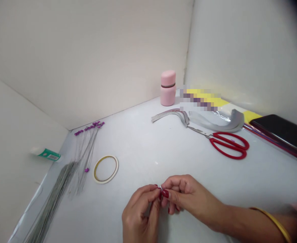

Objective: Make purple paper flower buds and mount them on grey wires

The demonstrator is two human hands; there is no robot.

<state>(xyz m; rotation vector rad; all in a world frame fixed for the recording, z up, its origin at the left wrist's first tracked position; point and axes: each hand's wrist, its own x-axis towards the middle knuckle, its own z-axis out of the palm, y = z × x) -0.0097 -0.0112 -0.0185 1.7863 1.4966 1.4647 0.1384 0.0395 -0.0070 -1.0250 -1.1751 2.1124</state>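
Observation:
Low in the view, my left hand (141, 211) and my right hand (192, 199) meet fingertip to fingertip. Both are closed in a pinch on a small white piece (160, 186), whose kind I cannot make out because the fingers cover most of it. A roll of narrow white tape (96, 177) lies flat to the left of my hands. Beyond it are thin wire stems (89, 148) topped with small purple heads (95, 125). One separate purple head (86, 170) sits nearer the tape.
A bundle of bare wires (54, 192) runs along the left edge beside a green-and-white tube (49, 154). Red-handled scissors (229, 145) lie at right, touching curled grey strips (173, 114). Behind stand a pink flask (168, 89) and, far right, a dark phone (282, 130). White walls enclose the table.

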